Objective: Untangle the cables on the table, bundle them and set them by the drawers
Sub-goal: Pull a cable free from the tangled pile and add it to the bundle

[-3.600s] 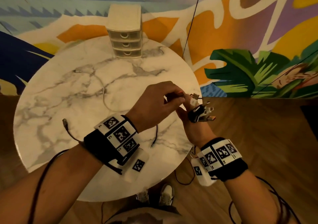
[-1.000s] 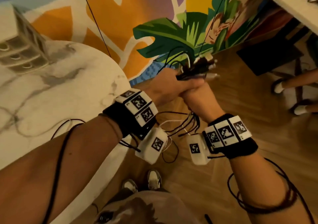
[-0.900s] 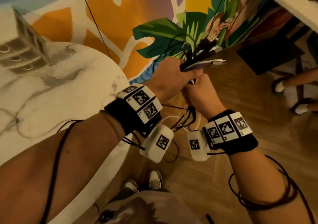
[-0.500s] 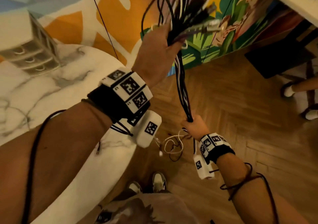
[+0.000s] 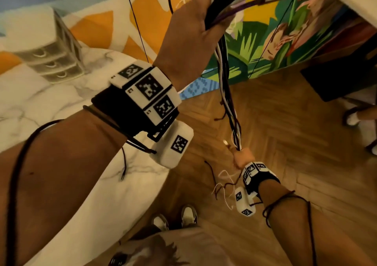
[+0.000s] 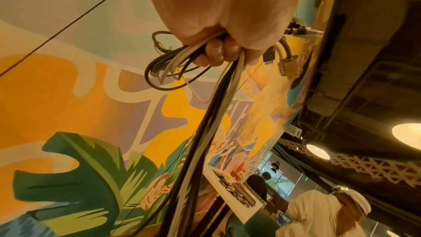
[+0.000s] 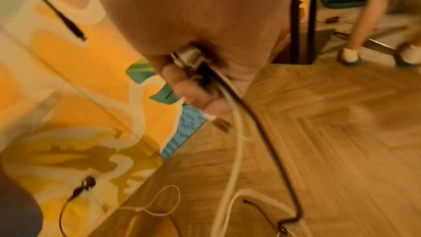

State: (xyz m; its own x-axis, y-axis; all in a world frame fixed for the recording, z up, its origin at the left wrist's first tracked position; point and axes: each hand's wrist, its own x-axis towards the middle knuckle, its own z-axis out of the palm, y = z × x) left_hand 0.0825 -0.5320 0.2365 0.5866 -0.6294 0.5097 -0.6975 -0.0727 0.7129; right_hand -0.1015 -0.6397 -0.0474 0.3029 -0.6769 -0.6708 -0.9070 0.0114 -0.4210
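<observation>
Black and white cables; grey-veined white marble table; cream drawers. Herringbone brown wooden floor. Mural wall in orange, yellow, green and blue leaf shapes.

a painted mural wall fills the back: orange and yellow shapes, pale blue above, big green leaves low down. below the mural wall lies a wooden herringbone floor. left of the mural wall stands a round white marble table. right of it, a dark square base sits on the floor. in the left wrist view, round ceiling lamps glow beyond the mural wall's far end, under a dark ceiling.
</observation>
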